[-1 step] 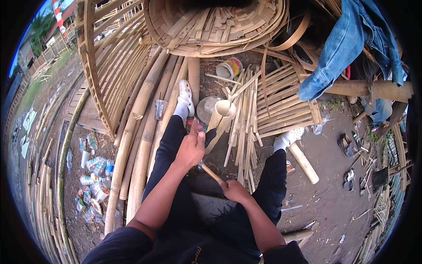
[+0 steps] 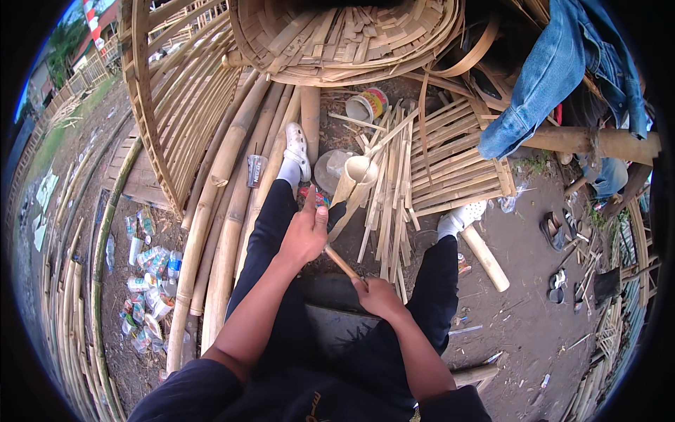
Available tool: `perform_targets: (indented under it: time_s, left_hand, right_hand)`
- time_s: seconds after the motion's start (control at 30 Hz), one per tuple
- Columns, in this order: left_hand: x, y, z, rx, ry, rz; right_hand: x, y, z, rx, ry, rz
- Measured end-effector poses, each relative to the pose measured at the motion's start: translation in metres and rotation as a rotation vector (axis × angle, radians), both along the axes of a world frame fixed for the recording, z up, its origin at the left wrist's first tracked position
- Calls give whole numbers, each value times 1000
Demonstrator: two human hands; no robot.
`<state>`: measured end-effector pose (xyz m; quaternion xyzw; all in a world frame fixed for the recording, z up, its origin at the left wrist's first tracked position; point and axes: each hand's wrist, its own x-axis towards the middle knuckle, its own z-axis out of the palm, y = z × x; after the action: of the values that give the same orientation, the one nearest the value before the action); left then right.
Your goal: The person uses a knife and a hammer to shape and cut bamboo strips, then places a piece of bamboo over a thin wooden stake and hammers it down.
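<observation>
My left hand [image 2: 304,238] is beside the split bamboo tube [image 2: 357,174], with its index finger stretched forward and thumb raised. Its other fingers look curled, and what they grip is hidden. A small dark piece [image 2: 337,213] shows between the thumb and the bamboo. My right hand [image 2: 381,297] is closed around the wooden handle [image 2: 342,263] of a tool. That handle slants away to the left, and the tool's head is hidden behind my left hand. The tube's round open end faces up between my feet.
Thin bamboo strips [image 2: 392,204] lie right of the tube, by a slatted bamboo panel [image 2: 457,169]. Long bamboo poles [image 2: 228,190] run along my left, with plastic litter [image 2: 151,288] beyond. A large woven basket [image 2: 351,60] stands ahead. Denim [image 2: 541,84] hangs at right.
My right hand and the tool handle have shifted slightly forward. The left hand stays almost in place beside the bamboo tube.
</observation>
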<state>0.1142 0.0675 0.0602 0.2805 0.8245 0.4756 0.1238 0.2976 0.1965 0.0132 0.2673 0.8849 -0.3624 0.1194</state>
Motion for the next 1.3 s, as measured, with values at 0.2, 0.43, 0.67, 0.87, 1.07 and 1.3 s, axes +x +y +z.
perform_targets:
  time_s: [0.2,0.43,0.67,0.87,1.07,1.3]
  left_hand:
    - [-24,-4,0,-7,-29,31]
    - [-26,1,28,-15,-230,8]
    - [-26,-2,13,-3,-121,13]
    - [-26,-11,2,44,-94,24]
    - [-26,-7,-2,70,-88,21]
    - [-22,1,-1,33,-126,-17]
  right_hand:
    - [-1,42,130,169,100,-37]
    - [7,48,129,-405,619,-311]
    - [-11,36,61,-72,534,-358]
    - [-30,29,123,84,779,-368]
    - [-31,36,126,71,1180,-432]
    - [-15,28,35,406,610,-260]
